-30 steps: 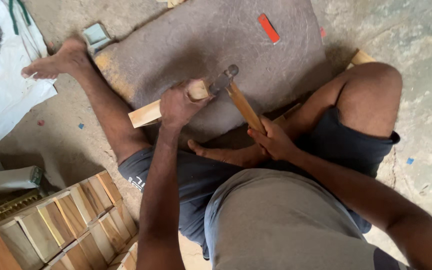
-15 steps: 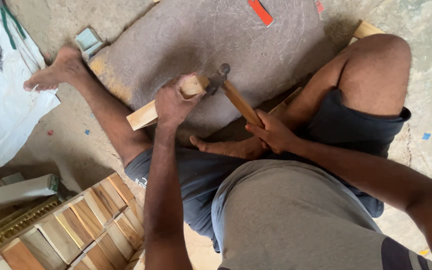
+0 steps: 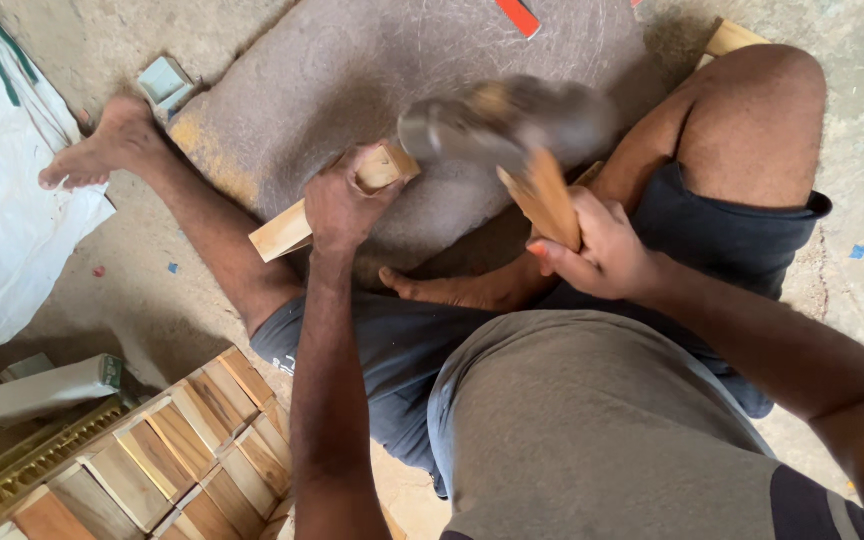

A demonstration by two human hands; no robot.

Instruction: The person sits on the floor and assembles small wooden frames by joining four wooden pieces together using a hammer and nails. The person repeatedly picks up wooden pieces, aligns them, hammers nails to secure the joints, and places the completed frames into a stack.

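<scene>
My left hand (image 3: 344, 200) grips a short pale wooden block (image 3: 282, 230) and holds it flat on a big grey stone slab (image 3: 352, 70). My right hand (image 3: 597, 250) is closed round the wooden handle of a hammer (image 3: 542, 195). The hammer's metal head is a grey blur above the slab, just right of the block's far end. I sit on the floor with one leg stretched out to the left and the other bent at the right.
Several wooden blocks (image 3: 192, 460) lie stacked in rows at the lower left, beside a white carton (image 3: 42, 390). A white sheet (image 3: 2, 200) with green-handled pliers and small nails covers the floor at the left. A red marker (image 3: 518, 15) lies on the slab's far edge.
The hammer has swung up off the block and its head is now blurred in motion. My left hand keeps its hold on the block.
</scene>
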